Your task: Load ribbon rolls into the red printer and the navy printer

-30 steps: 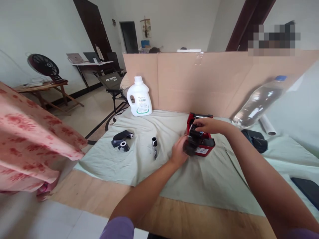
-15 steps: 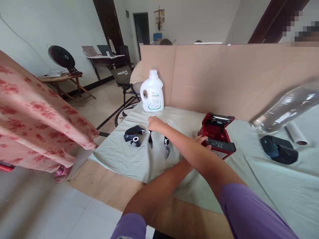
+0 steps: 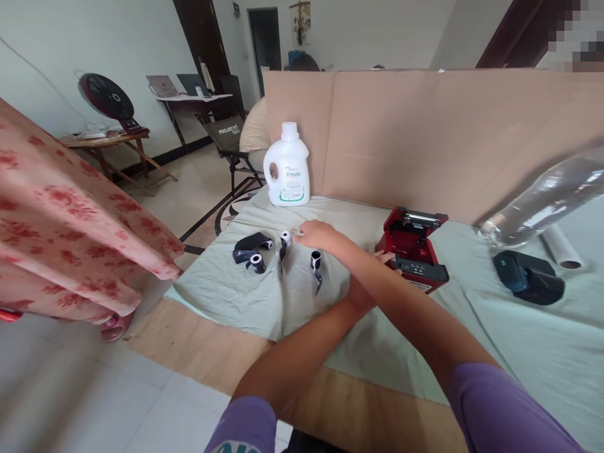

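Note:
My arms are crossed. On the right, my left hand (image 3: 387, 259) holds the near left side of a red printer-like device (image 3: 413, 251), its fingers partly hidden by my right forearm. The device's lid is raised, with a dark button panel in front. My right hand (image 3: 318, 234) is over the cloth, thumb and finger slightly apart, just right of a small white-cored roll (image 3: 285, 239) with a black strip hanging from it. Nothing shows in that hand. Below it stands a dark roll (image 3: 316, 259) with a trailing strip. Further left lies another roll (image 3: 257, 263) beside a loop of black film (image 3: 252, 245).
A white jug (image 3: 289, 167) stands at the back against a cardboard panel (image 3: 401, 132). To the right are a dark device (image 3: 527, 277), a white tube (image 3: 564, 247) and a clear plastic-wrapped bundle (image 3: 542, 198). A pale green cloth (image 3: 217, 289) covers the table. A floral curtain (image 3: 70, 207) hangs left.
My right hand has let go of the white-cored roll and moved right; the roll now stands in plain view. My left hand stays on the red device. The view has shifted slightly.

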Motion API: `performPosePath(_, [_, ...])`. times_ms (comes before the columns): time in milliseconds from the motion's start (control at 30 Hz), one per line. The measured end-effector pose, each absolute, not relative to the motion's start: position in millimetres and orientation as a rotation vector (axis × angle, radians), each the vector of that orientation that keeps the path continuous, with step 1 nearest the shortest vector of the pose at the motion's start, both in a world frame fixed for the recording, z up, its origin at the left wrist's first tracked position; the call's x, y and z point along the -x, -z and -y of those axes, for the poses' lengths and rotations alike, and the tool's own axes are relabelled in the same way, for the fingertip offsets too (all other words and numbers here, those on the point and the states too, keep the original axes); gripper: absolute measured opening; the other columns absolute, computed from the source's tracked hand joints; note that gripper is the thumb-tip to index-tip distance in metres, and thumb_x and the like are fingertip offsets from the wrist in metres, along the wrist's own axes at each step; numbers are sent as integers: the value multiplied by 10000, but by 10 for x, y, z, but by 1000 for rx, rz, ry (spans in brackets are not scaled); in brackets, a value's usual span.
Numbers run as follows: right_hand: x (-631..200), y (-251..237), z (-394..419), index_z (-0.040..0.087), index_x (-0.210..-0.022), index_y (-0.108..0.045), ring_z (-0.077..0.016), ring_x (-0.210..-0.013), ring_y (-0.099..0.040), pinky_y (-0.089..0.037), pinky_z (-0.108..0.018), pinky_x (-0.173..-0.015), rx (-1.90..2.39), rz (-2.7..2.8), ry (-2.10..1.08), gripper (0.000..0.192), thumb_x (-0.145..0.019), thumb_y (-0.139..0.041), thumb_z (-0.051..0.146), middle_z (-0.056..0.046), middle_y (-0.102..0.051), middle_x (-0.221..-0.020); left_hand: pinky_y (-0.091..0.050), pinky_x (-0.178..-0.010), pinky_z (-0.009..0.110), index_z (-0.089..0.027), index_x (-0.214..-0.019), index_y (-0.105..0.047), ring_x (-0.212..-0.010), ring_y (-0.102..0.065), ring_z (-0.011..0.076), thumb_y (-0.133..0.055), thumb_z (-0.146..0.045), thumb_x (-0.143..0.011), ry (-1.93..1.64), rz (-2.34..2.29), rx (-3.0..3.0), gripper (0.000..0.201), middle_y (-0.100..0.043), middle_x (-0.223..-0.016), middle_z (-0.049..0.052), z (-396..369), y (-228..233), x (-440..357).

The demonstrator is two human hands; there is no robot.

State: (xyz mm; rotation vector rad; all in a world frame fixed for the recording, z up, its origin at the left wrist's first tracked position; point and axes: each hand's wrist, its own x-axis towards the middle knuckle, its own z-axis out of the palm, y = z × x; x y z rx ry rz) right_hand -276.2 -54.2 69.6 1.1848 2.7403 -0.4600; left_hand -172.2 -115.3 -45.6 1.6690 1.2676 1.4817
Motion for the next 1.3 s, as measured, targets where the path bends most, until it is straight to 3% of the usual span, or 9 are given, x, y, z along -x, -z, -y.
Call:
performPosePath(100, [2461, -679, 644, 102, -993, -748, -349, -919, -721, -533, -368, -720, -1101, -2600, 408, 295, -747, -758, 264, -207, -747, -1032, -330, -1215, 471, -233, -1353, -571, -1388, -488, 271, -591, -382, -960, -1517, -1276, -1722, 420, -583, -1426, 102, 1155, 473, 1722])
performPosePath(267, [2026, -554, 683, 139, -1004, -737, -266, -989, -710, -517, -291, -797, -1104, -2734, 532, 252, -752, -723, 141, -136, -746, -1110, -374, -1172, 478, -189, -1281, -631, -1306, -560, 324, -561, -310, -970, -1537, -1299, -1790, 342, -657, -1294, 144, 1205, 435, 1756])
performPosePath(400, [1409, -643, 593, 155, -1015, -693, -200, -986, -684, -514, -293, -875, -968, -3064, 1236, 191, -844, -650, 228, -71, -738, -1063, -505, -1029, 495, -182, -1129, -699, -1056, -690, 325, -622, -307, -917, -1434, -1405, -1728, 258, -734, -1047, 124, 1237, 426, 1763])
performPosePath(533, [585, -859, 520, 177, -1058, -657, -189, -822, -666, -540, -325, -749, -1143, -3116, 1847, 314, -840, -656, 403, -38, -706, -931, -507, -1051, 416, -252, -1267, -641, -1179, -644, 261, -593, -393, -943, -1528, -1343, -1724, 356, -688, -1245, 80, 1260, 420, 1749])
performPosePath(600, [222, -931, 473, 190, -1059, -656, -191, -787, -654, -541, -338, -726, -1345, -3083, 1872, 337, -817, -682, 424, -33, -694, -885, -497, -1069, 393, -259, -1323, -601, -1239, -609, 238, -563, -399, -962, -1542, -1314, -1758, 389, -650, -1326, 70, 1262, 414, 1744])
performPosePath(733, [-182, -899, 363, 201, -947, -658, -212, -828, -652, -543, -379, -771, -1650, -3092, 1558, 251, -749, -733, 335, -53, -684, -933, -476, -1087, 407, -218, -1354, -555, -1304, -554, 242, -549, -385, -970, -1537, -1359, -1869, 419, -598, -1393, 105, 1238, 407, 1738])
performPosePath(833, [-256, -782, 324, 213, -1023, -631, -192, -783, -651, -545, -368, -721, -1713, -3066, 1630, 322, -729, -733, 297, -44, -657, -989, -461, -1096, 425, -199, -1343, -553, -1306, -545, 253, -556, -380, -965, -1549, -1393, -1907, 419, -600, -1376, 124, 1223, 410, 1733])
performPosePath(1133, [-305, -610, 318, 237, -981, -584, -215, -979, -674, -550, -339, -803, -1022, -2985, 2405, 398, -694, -842, 331, -68, -706, -1112, -460, -1062, 427, -213, -1329, -569, -1215, -587, 251, -651, -367, -910, -1682, -1457, -1996, 454, -650, -1284, 112, 1198, 215, 1763])
performPosePath(1300, [-158, -527, 341, 226, -923, -600, -181, -921, -661, -535, -315, -825, -918, -3036, 2417, 381, -685, -871, 348, -42, -682, -1018, -434, -1028, 404, -269, -1354, -582, -1152, -645, 232, -662, -210, -873, -1554, -1497, -2191, 491, -692, -1281, 64, 1079, -83, 1827])
